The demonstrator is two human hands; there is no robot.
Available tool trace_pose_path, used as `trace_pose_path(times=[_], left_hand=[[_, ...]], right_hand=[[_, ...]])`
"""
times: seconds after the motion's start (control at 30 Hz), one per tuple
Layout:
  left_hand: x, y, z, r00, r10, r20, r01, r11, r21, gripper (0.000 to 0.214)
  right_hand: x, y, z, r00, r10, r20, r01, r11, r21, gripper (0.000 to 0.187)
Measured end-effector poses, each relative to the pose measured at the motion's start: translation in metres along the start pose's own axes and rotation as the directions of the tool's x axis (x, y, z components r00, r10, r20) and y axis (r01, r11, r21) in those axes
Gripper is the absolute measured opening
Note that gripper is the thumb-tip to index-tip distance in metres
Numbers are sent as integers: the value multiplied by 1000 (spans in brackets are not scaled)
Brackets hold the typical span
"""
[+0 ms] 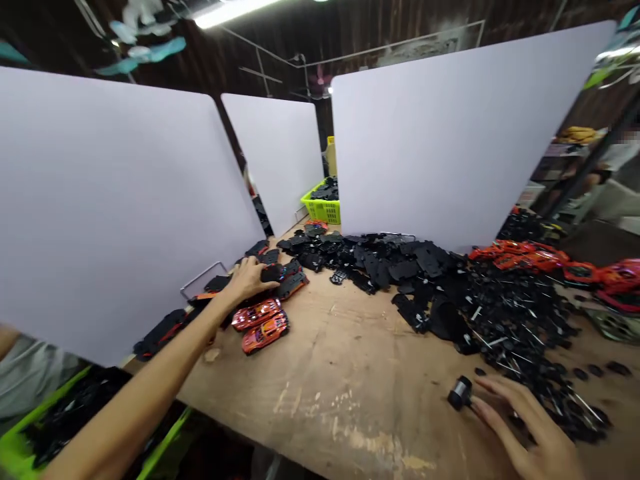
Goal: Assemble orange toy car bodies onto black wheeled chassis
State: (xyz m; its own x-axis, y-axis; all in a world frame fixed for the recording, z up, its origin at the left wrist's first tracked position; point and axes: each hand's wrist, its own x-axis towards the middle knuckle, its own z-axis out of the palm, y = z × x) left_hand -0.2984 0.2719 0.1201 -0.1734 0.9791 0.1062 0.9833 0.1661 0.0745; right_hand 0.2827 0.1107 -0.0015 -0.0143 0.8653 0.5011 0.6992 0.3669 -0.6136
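Note:
My left hand [249,280] reaches over a row of toy cars at the left of the table. Its fingers curl round a toy car [271,273], whose dark underside shows beside the thumb. Close by, two shiny orange-red toy cars [265,332] rest upright, side by side. Other cars [293,285] lie with black undersides up. At the lower right, my right hand [530,427] has thumb and forefinger apart. By its thumb tip is a small black cylinder with a silver band [460,393]; whether a handle runs from it under the hand is unclear.
Black flat car bases [420,263] are heaped along the back. Wheels and axles [525,320] pile up at right, near red car bodies [520,255]. White panels [430,147] stand behind. Green crates hold black parts at the back [323,212] and lower left [165,443].

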Motion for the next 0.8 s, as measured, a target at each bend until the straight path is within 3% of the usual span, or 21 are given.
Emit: trace_pose_path(times=[0.1, 0.2, 0.3, 0.33, 0.43, 0.53, 0.63, 0.73, 0.8], left_hand=[[26, 4, 5, 996, 9, 87, -11, 1000, 26, 77], [32, 39, 12, 999, 18, 40, -18, 1000, 5, 60], [12, 106, 29, 988, 68, -139, -114, 927, -358, 32], [1, 132, 38, 990, 76, -123, -131, 831, -541, 32], [-34, 208, 73, 993, 91, -71, -115, 708, -697, 36], [-63, 258, 104, 990, 133, 48, -35, 555, -831, 43], [-86, 276, 114, 962, 217, 167, 82, 356, -931, 54], [-110, 268, 108, 931, 276, 237, 180, 218, -959, 56], [-128, 257, 102, 927, 244, 286, 264, 121, -957, 53]], right_hand=[[28, -12, 3, 999, -5, 34, 6, 1000, -31, 29], [63, -12, 16, 993, -90, 76, 94, 994, -55, 28], [101, -7, 42, 971, -167, 168, 195, 967, -163, 32], [112, -7, 52, 960, -173, 220, 222, 949, -222, 36], [135, -12, 75, 933, -135, 333, 255, 901, -351, 44], [130, -26, 77, 936, -91, 339, 224, 899, -376, 45], [103, -42, 58, 924, -119, 364, 237, 925, -298, 58], [75, -39, 28, 889, -212, 406, 272, 957, -98, 76], [72, -16, 4, 947, -150, 285, 179, 980, -81, 69]])
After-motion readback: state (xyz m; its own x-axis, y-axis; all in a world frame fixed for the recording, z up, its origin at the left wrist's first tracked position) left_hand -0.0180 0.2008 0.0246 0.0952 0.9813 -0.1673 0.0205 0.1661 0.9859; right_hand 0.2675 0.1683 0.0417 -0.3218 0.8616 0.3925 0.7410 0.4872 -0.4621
